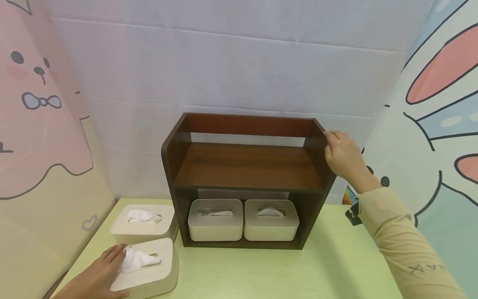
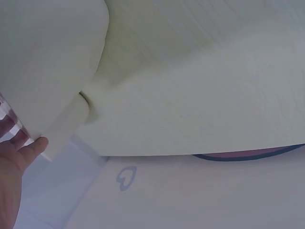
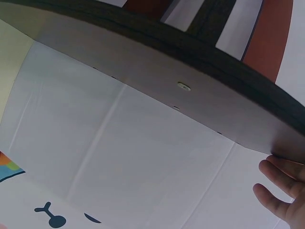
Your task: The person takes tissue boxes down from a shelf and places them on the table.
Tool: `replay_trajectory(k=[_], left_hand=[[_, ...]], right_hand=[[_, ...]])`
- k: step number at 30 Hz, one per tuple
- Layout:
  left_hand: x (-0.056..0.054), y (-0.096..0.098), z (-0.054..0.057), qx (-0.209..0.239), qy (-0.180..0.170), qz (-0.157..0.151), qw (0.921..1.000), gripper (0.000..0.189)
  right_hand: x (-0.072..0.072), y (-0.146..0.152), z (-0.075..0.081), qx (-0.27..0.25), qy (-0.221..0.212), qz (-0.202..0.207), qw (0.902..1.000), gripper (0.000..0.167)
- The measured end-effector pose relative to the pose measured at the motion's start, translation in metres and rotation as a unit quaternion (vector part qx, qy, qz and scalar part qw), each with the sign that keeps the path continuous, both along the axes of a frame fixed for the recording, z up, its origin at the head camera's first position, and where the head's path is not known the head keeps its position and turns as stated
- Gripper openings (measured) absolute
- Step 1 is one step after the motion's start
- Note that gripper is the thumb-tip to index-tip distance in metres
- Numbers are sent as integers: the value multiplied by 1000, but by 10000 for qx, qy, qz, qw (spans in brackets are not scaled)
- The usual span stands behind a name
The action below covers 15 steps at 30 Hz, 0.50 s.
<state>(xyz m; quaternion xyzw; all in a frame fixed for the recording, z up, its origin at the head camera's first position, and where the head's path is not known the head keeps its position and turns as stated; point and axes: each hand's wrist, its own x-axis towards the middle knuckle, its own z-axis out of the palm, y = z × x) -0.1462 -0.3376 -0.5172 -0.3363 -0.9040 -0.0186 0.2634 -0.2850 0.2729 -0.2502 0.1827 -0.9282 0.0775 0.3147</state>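
A dark brown two-tier desk shelf [image 1: 246, 166] stands upright on the table. Its right side panel has my right hand [image 1: 342, 153] at the upper edge; in the right wrist view, fingers [image 3: 279, 181] show at that panel's outer face. At the lower left my left hand [image 1: 98, 272] holds the nearer white tissue box [image 1: 149, 284], fingers over its lid beside the protruding tissue [image 1: 140, 259] and thumb at its near end. In the left wrist view, the left thumb [image 2: 35, 148] lies on the box's edge. Behind it sits another white tissue box [image 1: 166, 216], left of the shelf.
Two more tissue boxes, a left one [image 1: 215, 232] and a right one [image 1: 271, 232], fill the shelf's lower tier side by side. The light green table [image 1: 231, 274] ends at a left edge beside a cartoon-printed curtain [image 1: 41, 166]. A small black object [image 1: 354, 214] lies by the right sleeve.
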Motion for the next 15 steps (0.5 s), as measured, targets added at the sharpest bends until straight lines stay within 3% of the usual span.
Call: replay_trajectory(k=[11,15], left_hand=[[-9,-19,3,-401,43,-298,9987,130],[-11,-23,5,-351,-39,-278,9990,130]], right_hand=[[0,-1,1,-19,9,20,10000,38],[1,-1,1,-22,-18,9,10000,38]])
